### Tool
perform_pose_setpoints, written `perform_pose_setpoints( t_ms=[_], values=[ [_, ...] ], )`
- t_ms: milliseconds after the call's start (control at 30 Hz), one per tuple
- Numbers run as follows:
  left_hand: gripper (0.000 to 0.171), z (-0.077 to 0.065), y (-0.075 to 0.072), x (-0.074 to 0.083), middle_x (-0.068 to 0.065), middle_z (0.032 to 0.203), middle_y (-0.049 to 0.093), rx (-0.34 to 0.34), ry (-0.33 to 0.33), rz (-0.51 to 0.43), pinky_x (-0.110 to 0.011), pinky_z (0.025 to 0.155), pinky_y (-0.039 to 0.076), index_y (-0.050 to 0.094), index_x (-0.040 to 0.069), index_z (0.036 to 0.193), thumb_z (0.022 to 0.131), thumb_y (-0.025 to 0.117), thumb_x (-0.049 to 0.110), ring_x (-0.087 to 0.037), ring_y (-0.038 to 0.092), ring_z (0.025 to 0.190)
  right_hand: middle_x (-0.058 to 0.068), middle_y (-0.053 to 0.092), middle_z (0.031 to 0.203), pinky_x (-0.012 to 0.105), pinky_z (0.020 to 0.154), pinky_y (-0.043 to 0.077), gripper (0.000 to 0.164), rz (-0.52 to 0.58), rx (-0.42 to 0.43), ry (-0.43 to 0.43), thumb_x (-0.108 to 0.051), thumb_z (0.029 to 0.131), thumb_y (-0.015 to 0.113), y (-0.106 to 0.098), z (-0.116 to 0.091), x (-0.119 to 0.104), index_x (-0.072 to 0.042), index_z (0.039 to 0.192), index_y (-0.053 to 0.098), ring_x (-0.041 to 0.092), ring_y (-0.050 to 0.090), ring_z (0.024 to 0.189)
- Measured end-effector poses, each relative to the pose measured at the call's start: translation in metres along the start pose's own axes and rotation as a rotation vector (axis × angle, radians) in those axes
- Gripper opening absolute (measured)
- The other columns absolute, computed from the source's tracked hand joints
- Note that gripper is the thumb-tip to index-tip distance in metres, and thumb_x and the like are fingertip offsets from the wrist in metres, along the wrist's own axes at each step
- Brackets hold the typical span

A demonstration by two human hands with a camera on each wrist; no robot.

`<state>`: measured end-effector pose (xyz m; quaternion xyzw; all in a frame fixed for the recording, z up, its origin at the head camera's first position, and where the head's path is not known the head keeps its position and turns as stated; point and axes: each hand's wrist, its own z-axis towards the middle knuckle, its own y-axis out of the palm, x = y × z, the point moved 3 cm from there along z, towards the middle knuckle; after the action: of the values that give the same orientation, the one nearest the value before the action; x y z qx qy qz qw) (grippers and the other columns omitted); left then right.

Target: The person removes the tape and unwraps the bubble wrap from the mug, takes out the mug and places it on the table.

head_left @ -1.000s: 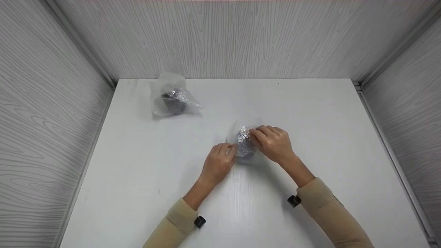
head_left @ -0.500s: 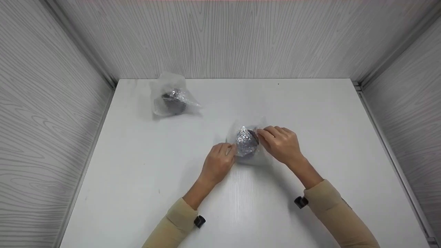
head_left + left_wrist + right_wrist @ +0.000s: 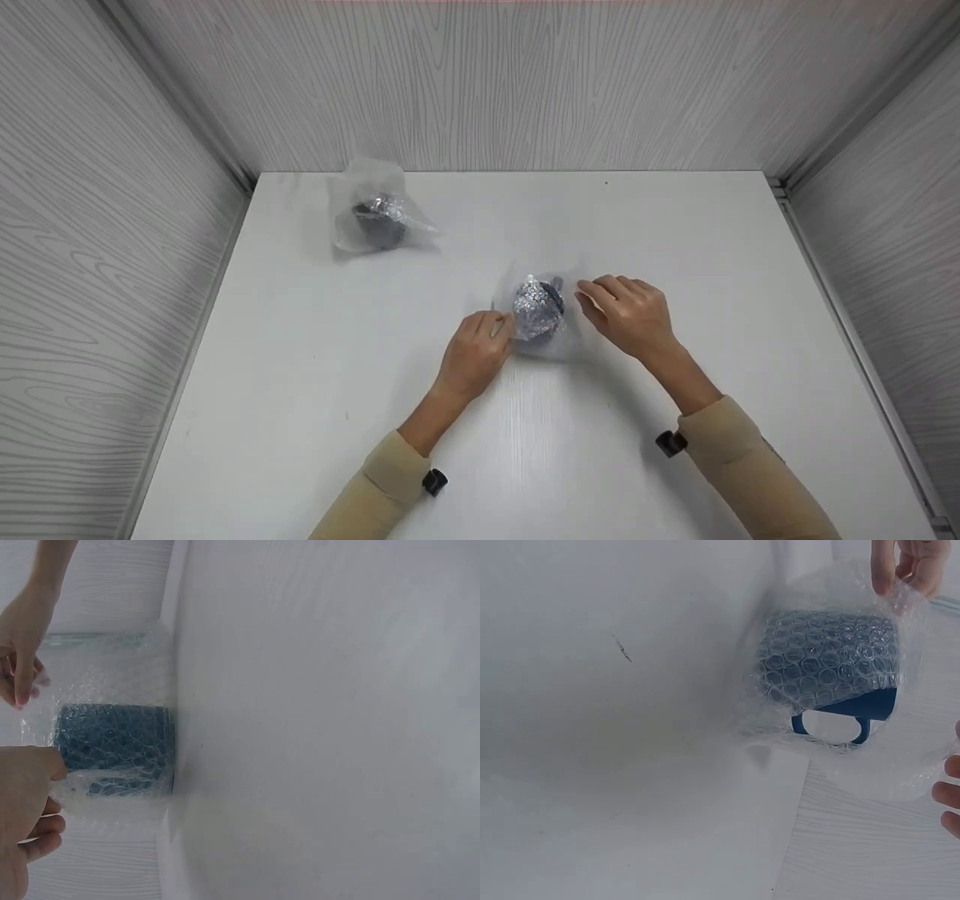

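Comprising one dark blue mug, handle showing, sheathed in clear bubble wrap; located on the white table, right of centre, between two hands. Left hand: fingers pinching the wrap close against the mug's left side. Right hand: fingers pinching the loose edge of the wrap, held off to the mug's right, apart from the mug itself. Second bundle: dark object in translucent wrapping, contents indistinct, at the table's far left, well apart from both hands. Sleeves: beige, each with a black clip at the cuff. Surround: pale wood-grain panels behind and at both sides.
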<state>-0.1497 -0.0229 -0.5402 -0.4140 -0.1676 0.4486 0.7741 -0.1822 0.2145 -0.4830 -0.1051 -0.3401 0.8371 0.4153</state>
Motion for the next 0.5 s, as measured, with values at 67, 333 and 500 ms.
perform_pose_setpoints(
  t_ms=[67, 333, 500],
  values=[
    [0.027, 0.0, 0.0, 0.0, -0.005, 0.105, 0.075, 0.005, -0.002, -0.002, -0.028, 0.093, 0.061, 0.078, 0.008, 0.114, 0.09, 0.082, 0.018, -0.018, 0.073, 0.102, 0.008, 0.077, 0.081, 0.038, 0.053, 0.058, 0.012, -0.005, 0.0, 0.016, -0.012, 0.089, 0.083, -0.001, -0.002, 0.002, -0.007, 0.099, 0.079, 0.025, 0.07, 0.06],
    [0.028, 0.0, 0.0, 0.0, -0.005, 0.106, 0.075, -0.005, -0.005, -0.003, -0.027, 0.092, 0.061, 0.078, 0.008, 0.115, 0.09, 0.083, 0.018, -0.018, 0.073, 0.102, 0.01, 0.076, 0.079, 0.041, 0.049, 0.056, 0.019, 0.031, 0.013, 0.118, -0.005, 0.082, 0.086, -0.006, -0.016, 0.015, -0.006, 0.1, 0.08, 0.027, 0.07, 0.057],
    [0.028, 0.0, 0.001, 0.0, -0.005, 0.107, 0.075, -0.011, -0.009, -0.008, -0.027, 0.093, 0.06, 0.077, 0.008, 0.116, 0.091, 0.082, 0.017, -0.018, 0.073, 0.103, 0.012, 0.077, 0.081, 0.041, 0.048, 0.055, 0.016, 0.031, 0.005, 0.166, -0.007, 0.085, 0.084, -0.009, -0.022, 0.023, -0.005, 0.1, 0.08, 0.028, 0.069, 0.056]
  ],
)
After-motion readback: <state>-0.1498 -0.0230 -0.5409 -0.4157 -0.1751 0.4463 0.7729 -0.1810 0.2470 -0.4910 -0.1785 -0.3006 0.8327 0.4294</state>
